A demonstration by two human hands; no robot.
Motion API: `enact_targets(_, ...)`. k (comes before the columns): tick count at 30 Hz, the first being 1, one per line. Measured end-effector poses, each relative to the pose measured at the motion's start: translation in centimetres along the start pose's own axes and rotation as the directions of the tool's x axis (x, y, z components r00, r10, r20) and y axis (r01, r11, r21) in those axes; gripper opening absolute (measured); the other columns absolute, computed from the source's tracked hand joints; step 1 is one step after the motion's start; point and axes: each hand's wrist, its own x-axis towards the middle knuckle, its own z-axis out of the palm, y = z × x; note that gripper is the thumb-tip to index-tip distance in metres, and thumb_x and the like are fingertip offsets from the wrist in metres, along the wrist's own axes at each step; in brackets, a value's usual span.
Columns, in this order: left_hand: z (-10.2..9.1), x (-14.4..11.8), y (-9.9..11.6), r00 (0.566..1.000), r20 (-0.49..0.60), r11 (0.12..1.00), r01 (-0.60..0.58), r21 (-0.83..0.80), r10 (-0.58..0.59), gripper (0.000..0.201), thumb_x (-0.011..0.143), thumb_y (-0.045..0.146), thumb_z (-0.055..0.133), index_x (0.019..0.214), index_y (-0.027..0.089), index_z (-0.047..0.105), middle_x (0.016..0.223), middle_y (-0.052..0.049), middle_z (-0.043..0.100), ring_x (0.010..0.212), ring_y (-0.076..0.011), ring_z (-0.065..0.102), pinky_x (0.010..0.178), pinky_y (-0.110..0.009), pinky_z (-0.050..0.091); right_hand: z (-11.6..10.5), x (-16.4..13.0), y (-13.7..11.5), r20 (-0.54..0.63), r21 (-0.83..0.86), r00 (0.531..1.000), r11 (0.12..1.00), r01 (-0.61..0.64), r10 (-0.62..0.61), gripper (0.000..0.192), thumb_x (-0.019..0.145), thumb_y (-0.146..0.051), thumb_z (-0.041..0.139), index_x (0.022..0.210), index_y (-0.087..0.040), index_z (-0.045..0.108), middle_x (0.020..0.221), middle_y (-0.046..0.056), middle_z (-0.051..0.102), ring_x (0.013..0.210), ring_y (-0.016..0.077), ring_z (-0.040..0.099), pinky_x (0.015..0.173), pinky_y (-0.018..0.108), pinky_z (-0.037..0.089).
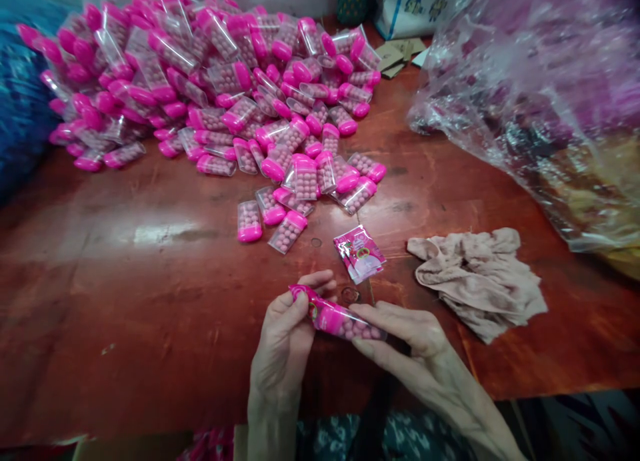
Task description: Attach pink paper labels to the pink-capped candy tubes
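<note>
Close to the table's front edge, my left hand (287, 321) pinches a shiny pink printed wrapper (305, 296). The wrapper meets the pink-capped end of a small clear candy container (350, 326); whether it goes around the cap I cannot tell. My right hand (407, 334) grips the container's clear end between thumb and fingers, and pale pink balls show inside. Just beyond my hands lies a small stack of flat pink printed wrappers (361, 253). Several loose candy containers (289, 232) with bright pink caps lie a little farther off.
A large heap of similar containers (215, 81) covers the back left of the wooden table (150, 288). A crumpled beige cloth (480, 274) lies at right. Behind it is a big clear plastic bag (525, 94). A blue bag (23, 94) stands at far left, cardboard pieces (397, 56) at back.
</note>
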Motion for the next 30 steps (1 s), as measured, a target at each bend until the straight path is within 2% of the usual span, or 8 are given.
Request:
enact_targets(6,-0.2,-0.3,0.2,0.985,0.05,0.973,-0.172,0.154,0.166,0.02,0.079,0.015,0.053,0.088,0.012,0.07,0.111,-0.01,0.06,0.098,-0.0203,0.055,0.089,-0.031,0.042,0.3,-0.7,0.4,-0.022,-0.121,0.999,0.992,-0.047,0.045,0.033,0.082,-0.032,0.058,0.115,-0.03,0.059,0.106,0.001,0.067,0.104,0.0225,0.058,0.086,0.032,0.048)
enact_targets(9,-0.4,-0.3,0.3,0.974,0.05,0.955,-0.224,0.192,0.219,0.019,0.079,0.017,0.054,0.087,0.012,0.07,0.109,-0.011,0.061,0.096,-0.0209,0.056,0.088,-0.033,0.043,1.2,-0.9,0.3,-0.1,-0.107,0.995,0.994,-0.033,0.023,0.034,0.083,-0.03,0.057,0.116,-0.026,0.058,0.108,0.004,0.066,0.104,0.0233,0.058,0.087,0.035,0.048)
enact_targets(13,-0.1,0.1,0.2,0.975,-0.041,0.959,-0.206,0.195,0.218,0.02,0.078,0.022,0.056,0.09,0.013,0.069,0.103,-0.011,0.064,0.093,-0.021,0.058,0.083,-0.032,0.045,2.3,-0.3,0.2,-0.149,0.049,0.988,0.998,0.05,-0.042,0.034,0.084,-0.023,0.054,0.118,-0.022,0.056,0.105,0.005,0.066,0.092,0.0191,0.062,0.08,0.029,0.05)
enact_targets(17,0.4,0.4,0.1,0.938,-0.205,0.947,-0.234,0.221,0.28,0.018,0.071,0.02,0.065,0.088,0.015,0.068,0.094,-0.008,0.067,0.08,-0.0162,0.062,0.073,-0.026,0.048,2.5,0.3,0.2,-0.127,0.149,0.992,0.989,0.001,0.018,0.032,0.083,-0.022,0.056,0.115,-0.022,0.059,0.101,0.004,0.066,0.086,0.0173,0.063,0.076,0.026,0.051)
enact_targets(21,0.6,0.3,0.2,0.917,-0.244,0.936,-0.257,0.242,0.315,0.013,0.074,0.019,0.063,0.086,0.014,0.065,0.082,-0.005,0.069,0.067,-0.0123,0.061,0.063,-0.022,0.049,2.4,0.5,0.3,-0.095,0.205,0.994,0.978,-0.029,0.05,0.03,0.082,-0.023,0.058,0.112,-0.026,0.06,0.101,0.001,0.067,0.087,0.0162,0.063,0.075,0.024,0.05)
enact_targets(23,0.7,0.2,0.2,0.905,-0.265,0.935,-0.281,0.216,0.333,0.015,0.074,0.019,0.063,0.089,0.015,0.063,0.086,-0.006,0.069,0.066,-0.0123,0.062,0.062,-0.023,0.049,2.6,0.6,0.3,-0.099,0.227,0.994,0.973,-0.03,0.054,0.03,0.082,-0.023,0.058,0.112,-0.026,0.06,0.101,0.001,0.067,0.086,0.016,0.063,0.075,0.023,0.05)
enact_targets(26,0.7,0.2,-0.1,0.885,-0.296,0.933,-0.332,0.139,0.359,0.031,0.072,0.022,0.065,0.103,0.018,0.057,0.098,-0.007,0.067,0.073,-0.0151,0.064,0.066,-0.026,0.051,2.9,0.7,0.4,-0.131,0.235,0.989,0.971,-0.037,0.069,0.03,0.081,-0.023,0.059,0.112,-0.024,0.061,0.102,0.002,0.067,0.09,0.018,0.063,0.078,0.026,0.05)
enact_targets(30,1.2,0.0,-0.7,0.947,-0.221,0.972,-0.233,0.031,0.234,0.048,0.064,0.025,0.073,0.108,0.016,0.056,0.1,-0.012,0.067,0.086,-0.0214,0.064,0.075,-0.03,0.05,3.1,0.9,0.4,-0.165,0.256,0.984,0.966,-0.019,0.063,0.03,0.081,-0.024,0.06,0.111,-0.023,0.062,0.104,0.003,0.067,0.095,0.0201,0.063,0.08,0.028,0.051)
